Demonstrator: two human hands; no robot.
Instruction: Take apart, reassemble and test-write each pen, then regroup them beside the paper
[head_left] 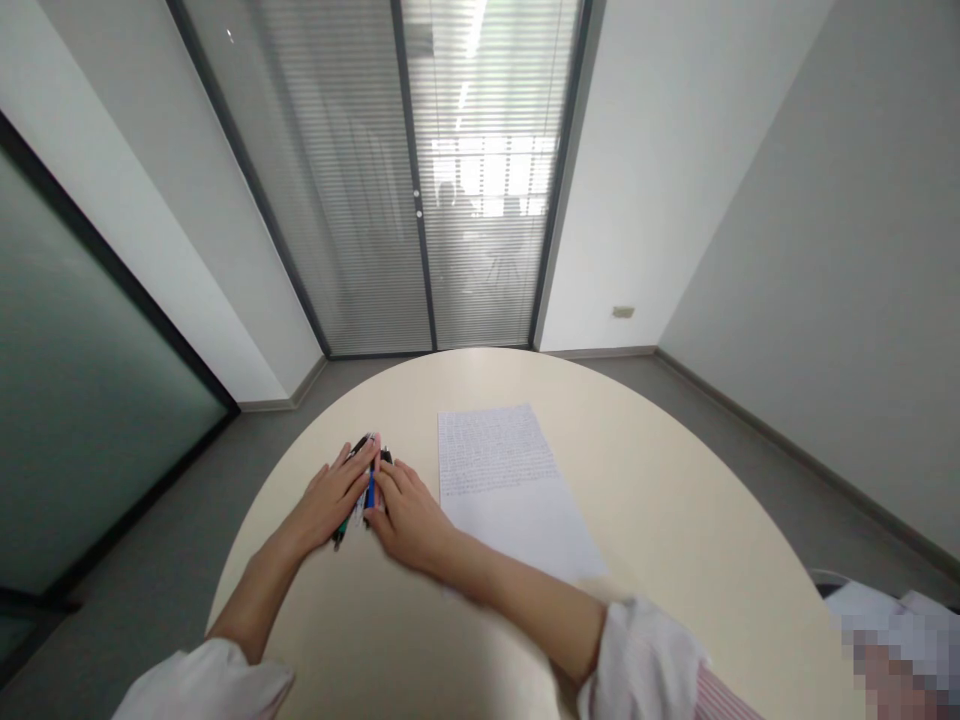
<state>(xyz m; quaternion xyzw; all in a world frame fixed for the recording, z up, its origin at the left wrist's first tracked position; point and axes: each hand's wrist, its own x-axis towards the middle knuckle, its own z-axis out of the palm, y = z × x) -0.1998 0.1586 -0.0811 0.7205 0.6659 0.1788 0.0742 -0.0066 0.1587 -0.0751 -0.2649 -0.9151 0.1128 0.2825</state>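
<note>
Several pens lie bunched on the table, among them a blue pen (370,490) and one with a green part (343,525). My left hand (330,505) lies flat over the bunch from the left, fingers stretched out towards its upper end. From the right, my right hand (412,515) touches the same pens, its fingers extended and its thumb apart near their lower end. Between them the hands cover much of the bunch, so some pens are partly hidden. To the right is a white sheet of paper (495,510), its upper half filled with handwriting; my right forearm crosses its lower edge.
The round cream table (660,520) stands before a glass door with blinds (480,250). Grey walls rise on both sides, and a socket plate (623,312) sits low on the far wall. At the lower right is part of another person (900,625), partly blurred out.
</note>
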